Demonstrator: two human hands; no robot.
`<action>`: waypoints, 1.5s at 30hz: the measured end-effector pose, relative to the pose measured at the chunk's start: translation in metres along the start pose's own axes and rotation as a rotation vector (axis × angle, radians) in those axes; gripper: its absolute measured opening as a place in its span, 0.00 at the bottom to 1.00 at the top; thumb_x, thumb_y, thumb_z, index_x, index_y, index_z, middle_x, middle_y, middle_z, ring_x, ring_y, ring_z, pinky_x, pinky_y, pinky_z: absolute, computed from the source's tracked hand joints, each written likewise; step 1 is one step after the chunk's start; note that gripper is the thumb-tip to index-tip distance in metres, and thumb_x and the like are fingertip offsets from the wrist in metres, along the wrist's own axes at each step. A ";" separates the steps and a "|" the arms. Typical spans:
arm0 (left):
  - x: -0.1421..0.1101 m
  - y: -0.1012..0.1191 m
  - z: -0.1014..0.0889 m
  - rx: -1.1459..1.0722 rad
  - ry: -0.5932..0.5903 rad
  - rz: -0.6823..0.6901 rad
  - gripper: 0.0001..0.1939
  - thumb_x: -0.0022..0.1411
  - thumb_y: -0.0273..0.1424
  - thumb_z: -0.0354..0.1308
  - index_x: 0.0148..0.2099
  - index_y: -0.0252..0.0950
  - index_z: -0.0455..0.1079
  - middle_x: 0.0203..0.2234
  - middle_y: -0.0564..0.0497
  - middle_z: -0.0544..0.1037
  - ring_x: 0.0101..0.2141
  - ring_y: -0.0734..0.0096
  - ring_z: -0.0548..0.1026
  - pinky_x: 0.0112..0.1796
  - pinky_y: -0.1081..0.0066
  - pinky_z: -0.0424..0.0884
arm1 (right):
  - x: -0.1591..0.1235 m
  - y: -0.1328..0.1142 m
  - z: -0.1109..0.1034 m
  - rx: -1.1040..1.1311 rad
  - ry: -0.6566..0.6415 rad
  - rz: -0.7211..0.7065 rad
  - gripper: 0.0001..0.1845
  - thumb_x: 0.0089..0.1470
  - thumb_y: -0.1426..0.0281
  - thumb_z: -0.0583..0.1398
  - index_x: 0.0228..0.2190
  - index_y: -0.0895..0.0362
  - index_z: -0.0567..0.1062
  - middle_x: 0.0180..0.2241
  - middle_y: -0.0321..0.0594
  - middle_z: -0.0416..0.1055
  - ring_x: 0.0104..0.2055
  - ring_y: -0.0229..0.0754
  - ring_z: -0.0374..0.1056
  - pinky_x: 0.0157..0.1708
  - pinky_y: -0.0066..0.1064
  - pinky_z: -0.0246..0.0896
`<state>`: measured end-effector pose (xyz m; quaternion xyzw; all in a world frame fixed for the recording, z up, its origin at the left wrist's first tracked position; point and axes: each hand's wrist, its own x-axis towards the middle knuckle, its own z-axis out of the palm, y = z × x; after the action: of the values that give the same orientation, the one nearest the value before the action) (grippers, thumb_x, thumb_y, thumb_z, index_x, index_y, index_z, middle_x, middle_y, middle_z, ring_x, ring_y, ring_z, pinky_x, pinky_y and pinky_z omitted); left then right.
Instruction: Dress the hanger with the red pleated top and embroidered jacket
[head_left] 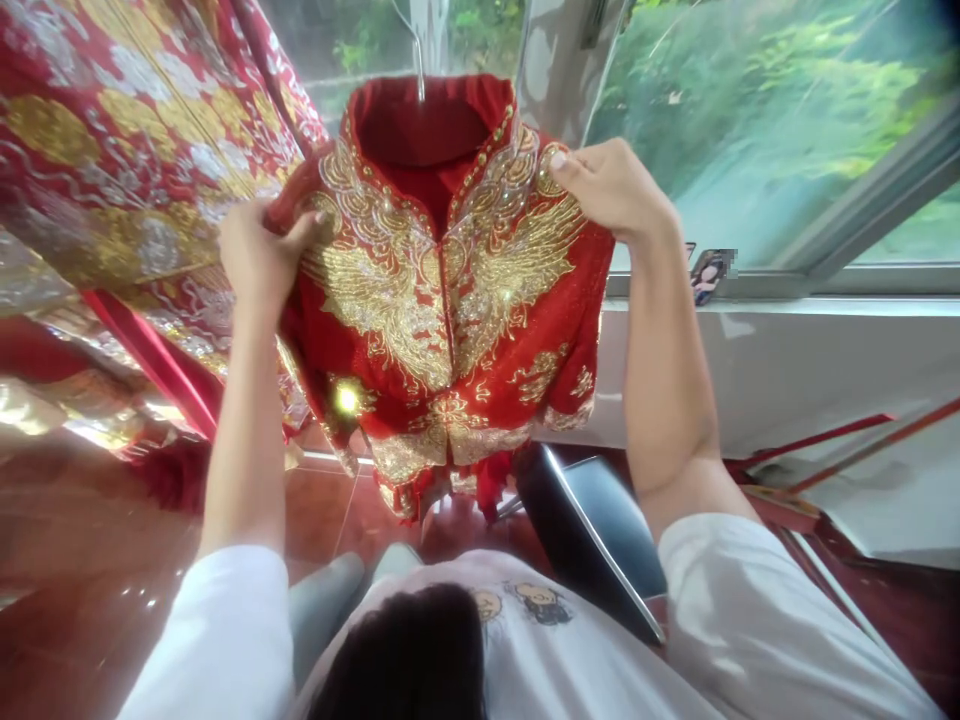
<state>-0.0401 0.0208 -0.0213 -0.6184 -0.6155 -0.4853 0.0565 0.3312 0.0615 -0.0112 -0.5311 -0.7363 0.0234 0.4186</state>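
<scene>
A red jacket (450, 300) with heavy gold and silver embroidery hangs on a hanger (417, 60) in front of me, its stand-up collar at the top. My left hand (259, 255) is closed on the jacket's left shoulder. My right hand (611, 185) pinches the right shoulder near the collar. Both arms reach up and forward to it.
More red and gold embroidered fabric (127, 150) hangs at the left. A large window (750, 120) with a sill (787, 290) is behind the jacket. A dark flat case (592, 530) stands on the red tiled floor (90, 580) below, and red rods (825, 440) lean at the right.
</scene>
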 end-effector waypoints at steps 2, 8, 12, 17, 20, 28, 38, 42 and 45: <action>-0.009 0.003 0.007 0.060 0.098 -0.020 0.23 0.56 0.53 0.59 0.40 0.37 0.70 0.40 0.52 0.78 0.52 0.57 0.68 0.52 0.58 0.58 | 0.001 -0.004 0.000 0.014 0.017 0.035 0.29 0.59 0.53 0.53 0.15 0.53 0.49 0.19 0.28 0.42 0.22 0.27 0.38 0.27 0.31 0.41; -0.012 0.022 0.001 0.109 0.036 0.044 0.26 0.58 0.54 0.57 0.41 0.35 0.71 0.39 0.48 0.77 0.48 0.57 0.70 0.51 0.59 0.59 | -0.034 -0.050 0.037 -0.104 0.636 0.049 0.16 0.58 0.70 0.57 0.47 0.62 0.72 0.46 0.46 0.72 0.49 0.44 0.65 0.53 0.37 0.56; -0.004 0.043 -0.002 0.108 -0.007 0.249 0.30 0.59 0.53 0.56 0.52 0.34 0.69 0.46 0.47 0.76 0.47 0.61 0.71 0.52 0.60 0.61 | -0.067 -0.080 0.075 -0.044 0.768 0.021 0.19 0.59 0.69 0.54 0.51 0.62 0.68 0.53 0.53 0.66 0.58 0.50 0.61 0.58 0.46 0.54; 0.001 0.051 0.012 0.113 -0.021 0.282 0.33 0.56 0.58 0.56 0.53 0.39 0.68 0.45 0.46 0.77 0.50 0.54 0.71 0.53 0.61 0.62 | -0.095 -0.106 0.117 0.243 0.532 -0.017 0.19 0.61 0.64 0.51 0.52 0.56 0.63 0.37 0.43 0.71 0.40 0.42 0.70 0.41 0.37 0.66; 0.003 0.047 0.018 0.112 0.009 0.235 0.33 0.52 0.60 0.58 0.50 0.41 0.68 0.42 0.46 0.77 0.51 0.50 0.71 0.53 0.61 0.62 | -0.093 -0.112 0.134 0.375 0.432 0.019 0.19 0.61 0.66 0.51 0.54 0.54 0.60 0.31 0.37 0.69 0.33 0.39 0.69 0.37 0.33 0.64; 0.007 0.040 0.020 0.043 -0.039 0.204 0.38 0.48 0.64 0.57 0.48 0.38 0.66 0.41 0.46 0.76 0.51 0.55 0.69 0.54 0.61 0.60 | -0.079 -0.115 0.131 0.831 0.391 0.158 0.11 0.53 0.76 0.51 0.39 0.54 0.59 0.22 0.27 0.57 0.21 0.30 0.56 0.24 0.24 0.54; 0.010 0.031 0.027 -0.048 0.021 0.313 0.35 0.43 0.62 0.62 0.43 0.41 0.68 0.37 0.46 0.76 0.52 0.46 0.70 0.50 0.59 0.66 | -0.187 -0.055 0.190 1.062 0.209 0.521 0.12 0.46 0.70 0.58 0.28 0.53 0.56 0.20 0.26 0.59 0.20 0.30 0.58 0.19 0.22 0.50; 0.008 0.032 0.028 -0.070 0.036 0.311 0.34 0.41 0.60 0.65 0.43 0.42 0.68 0.36 0.46 0.76 0.52 0.45 0.70 0.51 0.57 0.65 | -0.259 -0.020 0.230 1.041 0.098 0.715 0.18 0.45 0.61 0.60 0.23 0.53 0.53 0.17 0.27 0.58 0.18 0.31 0.56 0.18 0.23 0.51; 0.009 0.031 0.029 -0.098 0.014 0.288 0.35 0.40 0.60 0.66 0.43 0.42 0.67 0.36 0.45 0.75 0.52 0.44 0.69 0.51 0.57 0.65 | -0.299 -0.006 0.248 1.027 0.045 0.782 0.21 0.40 0.59 0.61 0.21 0.52 0.51 0.14 0.26 0.55 0.16 0.31 0.54 0.16 0.23 0.49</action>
<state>-0.0014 0.0387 -0.0140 -0.6987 -0.4956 -0.5062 0.0995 0.1932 -0.0793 -0.3461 -0.4926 -0.3743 0.5126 0.5954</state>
